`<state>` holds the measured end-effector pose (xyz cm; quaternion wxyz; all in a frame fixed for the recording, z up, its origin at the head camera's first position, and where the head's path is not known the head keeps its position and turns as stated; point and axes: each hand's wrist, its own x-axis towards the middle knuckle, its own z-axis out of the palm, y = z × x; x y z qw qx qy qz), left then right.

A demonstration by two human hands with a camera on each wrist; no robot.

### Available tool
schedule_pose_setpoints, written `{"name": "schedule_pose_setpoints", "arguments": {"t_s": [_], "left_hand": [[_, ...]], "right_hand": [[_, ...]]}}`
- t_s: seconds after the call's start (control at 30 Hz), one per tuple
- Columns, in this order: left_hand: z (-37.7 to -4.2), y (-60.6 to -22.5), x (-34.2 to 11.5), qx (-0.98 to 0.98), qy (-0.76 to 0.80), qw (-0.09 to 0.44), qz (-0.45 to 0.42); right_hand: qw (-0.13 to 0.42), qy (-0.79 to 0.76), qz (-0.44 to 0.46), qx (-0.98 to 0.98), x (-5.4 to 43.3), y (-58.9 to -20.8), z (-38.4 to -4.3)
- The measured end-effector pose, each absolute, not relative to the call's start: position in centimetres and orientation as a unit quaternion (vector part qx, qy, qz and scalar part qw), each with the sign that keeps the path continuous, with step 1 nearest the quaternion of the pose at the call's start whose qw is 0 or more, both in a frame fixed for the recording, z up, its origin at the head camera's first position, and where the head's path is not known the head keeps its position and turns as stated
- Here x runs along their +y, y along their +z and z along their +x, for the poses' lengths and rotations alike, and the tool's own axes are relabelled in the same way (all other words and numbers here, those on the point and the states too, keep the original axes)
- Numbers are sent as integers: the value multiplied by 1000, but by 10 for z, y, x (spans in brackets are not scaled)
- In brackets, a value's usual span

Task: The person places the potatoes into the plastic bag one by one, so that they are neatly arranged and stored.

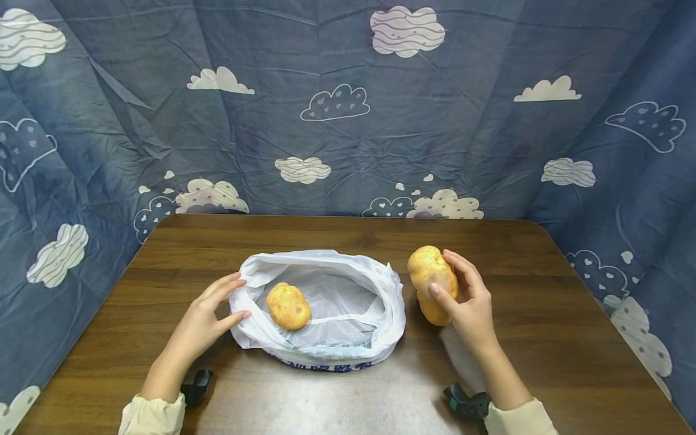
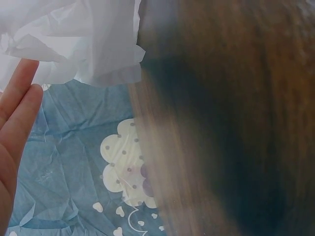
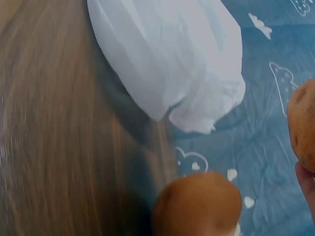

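Observation:
A white plastic bag (image 1: pixel 394 290) lies on the table with its mouth spread wide. Inside it, toward the left, sits one potato (image 1: pixel 288 306). My left hand (image 1: pixel 202 317) touches the bag's left rim, thumb and fingers spread apart; its fingers (image 2: pixel 22 110) look straight in the left wrist view. Right of the bag, my right hand (image 1: pixel 470 302) holds a potato (image 1: pixel 426 266) between thumb and fingers. A second potato (image 3: pixel 197 206) shows lower down in the right wrist view, partly covered in the head view; whether it rests on the table I cannot tell.
A brown wooden table (image 1: pixel 348 232) carries everything. Behind it hangs a blue curtain (image 1: pixel 337 145) with cloud prints. Black wrist devices (image 1: pixel 197 386) sit below both wrists. Dark blue print runs along the bag's front.

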<state>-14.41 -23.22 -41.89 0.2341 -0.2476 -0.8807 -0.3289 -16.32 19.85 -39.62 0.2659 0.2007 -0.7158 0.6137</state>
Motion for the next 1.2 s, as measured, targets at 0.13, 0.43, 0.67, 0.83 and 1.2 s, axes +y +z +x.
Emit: {"name": "schedule_pose_setpoints", "arguments": {"t_s": [0.13, 0.43, 0.67, 0.83, 1.2], "left_hand": [[-144, -419, -232, -881, -330, 233, -245], [-144, -419, -232, -881, -327, 234, -249], [-144, -419, -233, -882, -325, 235, -247], [-144, -419, -233, -883, -324, 234, -247], [-145, -421, -232, -881, -327, 236, -249]], "right_hand": [[248, 620, 206, -715, 185, -391, -161], [216, 622, 238, -714, 145, -374, -151], [181, 623, 276, -710, 121, -377, -152], [155, 605, 279, -729, 106, -380, -154], [116, 593, 291, -742, 75, -390, -158]]}}
